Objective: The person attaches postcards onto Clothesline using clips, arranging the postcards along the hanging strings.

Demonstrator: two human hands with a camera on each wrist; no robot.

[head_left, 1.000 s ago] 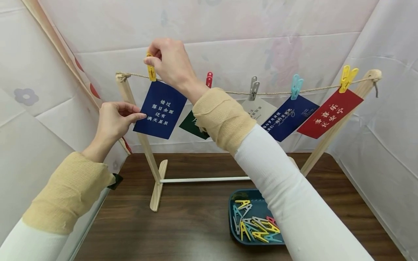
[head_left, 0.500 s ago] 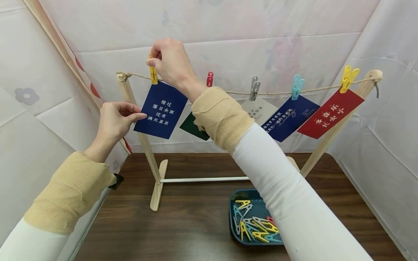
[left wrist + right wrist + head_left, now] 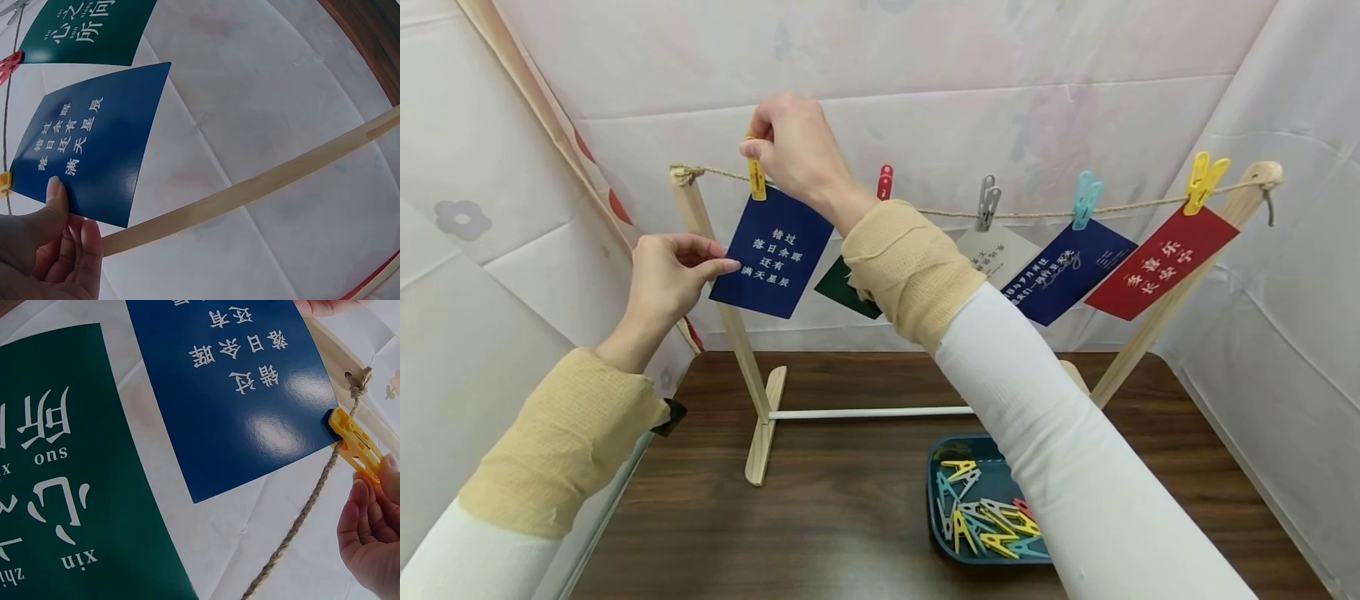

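A dark blue card (image 3: 772, 252) with white characters hangs at the left end of a twine line (image 3: 925, 212) on a wooden rack. A yellow peg (image 3: 757, 181) bites its top corner at the twine. My right hand (image 3: 758, 150) pinches the upper end of that peg; in the right wrist view the yellow peg (image 3: 353, 442) meets the fingertips (image 3: 369, 512) beside the twine (image 3: 306, 512). My left hand (image 3: 715, 265) pinches the card's lower left corner, thumb (image 3: 55, 194) on the blue card (image 3: 87, 137).
Further along the line hang a green card (image 3: 842, 292), a pale card (image 3: 996, 254), another blue card (image 3: 1063, 271) and a red card (image 3: 1157, 262), each pegged. A blue tray (image 3: 936, 500) with several coloured pegs (image 3: 985, 521) sits on the dark wooden table (image 3: 820, 533). White fabric walls surround the table.
The yellow peg has come down a little in my right hand and now sits on the card's top corner at the twine. My left hand has kept its hold on the card.
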